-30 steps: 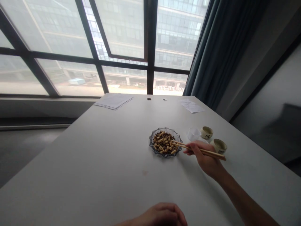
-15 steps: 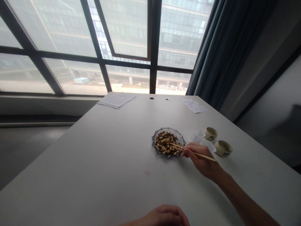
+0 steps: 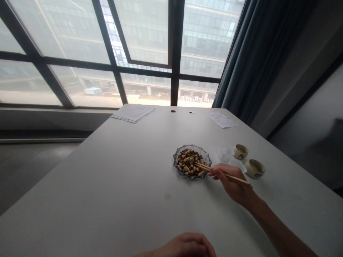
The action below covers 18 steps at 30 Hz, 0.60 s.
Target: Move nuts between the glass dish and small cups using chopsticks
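A scalloped clear glass bowl [image 3: 175,167] holds peanuts in their shells [image 3: 189,159] mixed with small dark pieces that look like seeds. My right hand [image 3: 232,182] grips a pair of wooden chopsticks [image 3: 238,180]. Their tips reach over the bowl's right half among the peanuts; whether a piece is pinched between them is too small to tell. At the bottom edge my left hand [image 3: 189,244] rests by the table, its fingers curled in and nothing seen in them. The lower part of that hand is cut off.
Right of the bowl stand two translucent plastic cups [image 3: 225,153], one partly behind my right hand, and two beige cups with dark markings [image 3: 254,169]. Paper sheets [image 3: 134,113] and another paper [image 3: 222,119] lie at the far end of the white table [image 3: 107,189].
My right hand and the chopsticks have shifted slightly to the right, and the two tips now sit closer together. My left hand stays where it was.
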Motion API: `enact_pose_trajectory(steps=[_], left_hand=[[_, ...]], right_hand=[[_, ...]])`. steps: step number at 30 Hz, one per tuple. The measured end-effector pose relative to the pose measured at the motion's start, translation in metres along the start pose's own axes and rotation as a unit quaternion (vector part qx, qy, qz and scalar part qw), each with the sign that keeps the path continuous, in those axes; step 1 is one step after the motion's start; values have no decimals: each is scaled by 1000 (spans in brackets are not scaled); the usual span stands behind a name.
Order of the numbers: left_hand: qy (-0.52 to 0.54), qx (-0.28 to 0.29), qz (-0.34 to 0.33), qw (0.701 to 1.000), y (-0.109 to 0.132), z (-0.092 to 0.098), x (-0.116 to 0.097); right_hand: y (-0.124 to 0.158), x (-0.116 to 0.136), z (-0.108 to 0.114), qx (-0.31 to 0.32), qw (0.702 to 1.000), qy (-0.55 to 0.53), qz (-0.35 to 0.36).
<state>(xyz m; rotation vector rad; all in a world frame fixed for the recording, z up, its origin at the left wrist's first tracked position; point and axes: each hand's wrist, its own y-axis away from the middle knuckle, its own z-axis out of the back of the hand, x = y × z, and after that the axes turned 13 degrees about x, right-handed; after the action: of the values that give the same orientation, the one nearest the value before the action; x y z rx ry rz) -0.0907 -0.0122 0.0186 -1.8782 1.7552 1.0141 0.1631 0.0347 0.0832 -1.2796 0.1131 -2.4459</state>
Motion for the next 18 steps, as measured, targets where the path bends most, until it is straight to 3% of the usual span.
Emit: enact_pose_trajectory(steps=[6,10,14,18], left_hand=[[3,-6,5,1000,1,0,-1],[-3,-5,3,1000,1,0,0],[-8,-6,7,1000,0,2,0],[17,-10,7,1000,-1,1,1]], right_hand=[[1,2,-6,-53,998,-16,-15],[10,4,1,-122,990,-66,-29],[38,10,29,-235,966,-89,-54],[80,8,68,-363,924,-96,-71]])
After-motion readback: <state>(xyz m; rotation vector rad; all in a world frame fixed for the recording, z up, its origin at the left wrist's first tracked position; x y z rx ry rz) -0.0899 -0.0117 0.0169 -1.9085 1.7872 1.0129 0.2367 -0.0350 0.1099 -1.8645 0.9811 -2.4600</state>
